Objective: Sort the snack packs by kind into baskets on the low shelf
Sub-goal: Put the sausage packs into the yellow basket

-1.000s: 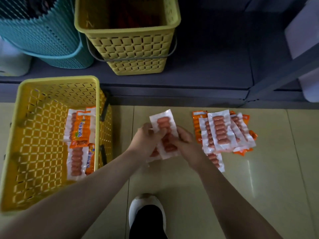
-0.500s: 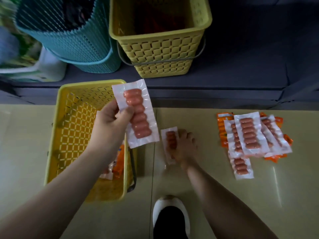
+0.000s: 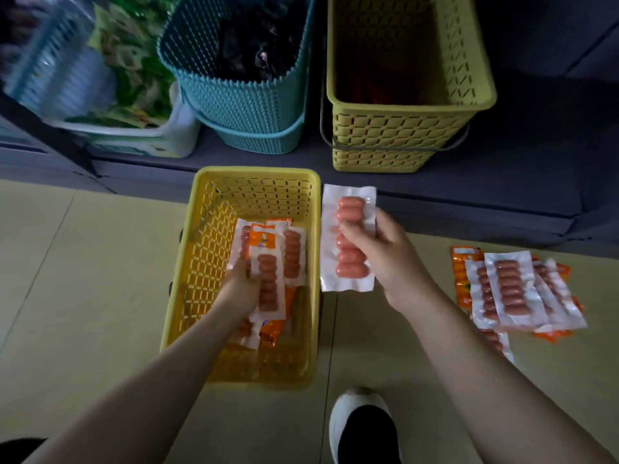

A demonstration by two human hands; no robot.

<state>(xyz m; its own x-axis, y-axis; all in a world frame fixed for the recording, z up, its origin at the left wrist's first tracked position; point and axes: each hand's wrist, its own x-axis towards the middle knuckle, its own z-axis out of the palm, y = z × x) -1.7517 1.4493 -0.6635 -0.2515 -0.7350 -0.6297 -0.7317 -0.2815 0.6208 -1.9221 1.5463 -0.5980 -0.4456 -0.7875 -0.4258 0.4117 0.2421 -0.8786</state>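
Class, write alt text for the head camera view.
The left hand lays a sausage pack in the yellow floor basket while the right hand holds another pack; more packs lie on the floor.

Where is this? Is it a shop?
Maybe a small shop or its storeroom, though I can't be sure. Many identical sausage packs lie on the tiled floor, and baskets of goods, like the teal basket, sit on a low grey shelf.
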